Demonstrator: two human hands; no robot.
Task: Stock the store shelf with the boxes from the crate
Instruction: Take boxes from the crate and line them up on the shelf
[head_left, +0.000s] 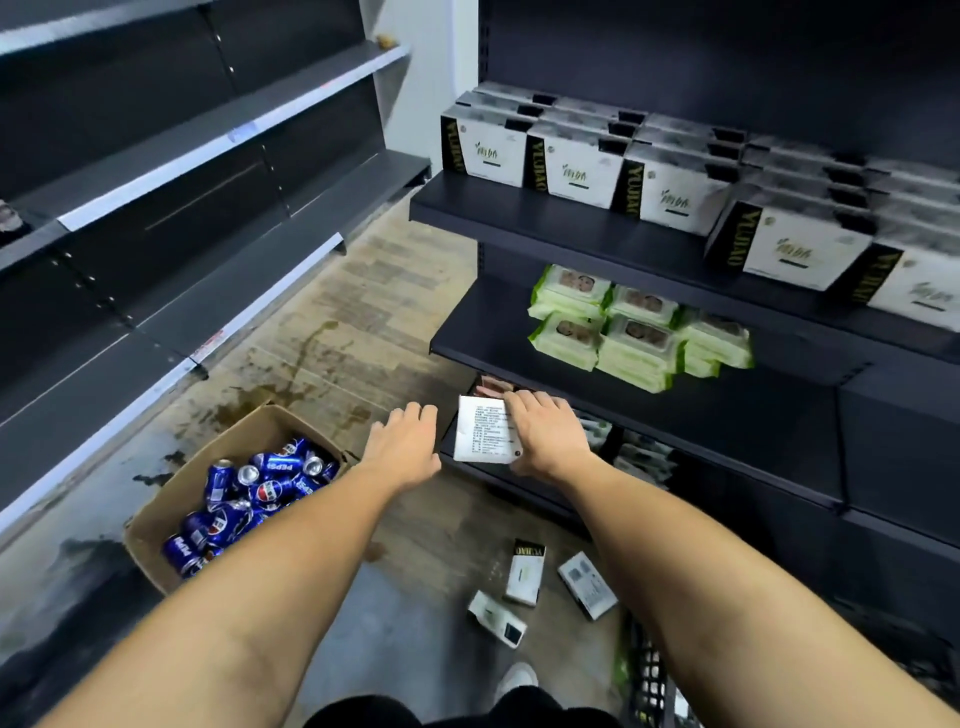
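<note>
My right hand (548, 434) grips a white box (480, 431) with printed text on its back, held at the front edge of a low dark shelf (727, 415). Just left of the box, my left hand (408, 441) hovers with fingers spread and nothing in it. Several matching white-and-black boxes (576, 166) stand in rows on the upper right shelf (571, 228). Three more boxes (525, 571) lie scattered on the floor below my arms. A dark crate (649, 675) shows partly at the bottom, beside my right forearm.
A cardboard carton (171, 499) of blue Pepsi cans (260, 483) sits on the floor at left. Green wipe packs (634, 332) are stacked on the middle right shelf. Dark shelves (208, 156) line the left side. The floor (322, 353) is stained.
</note>
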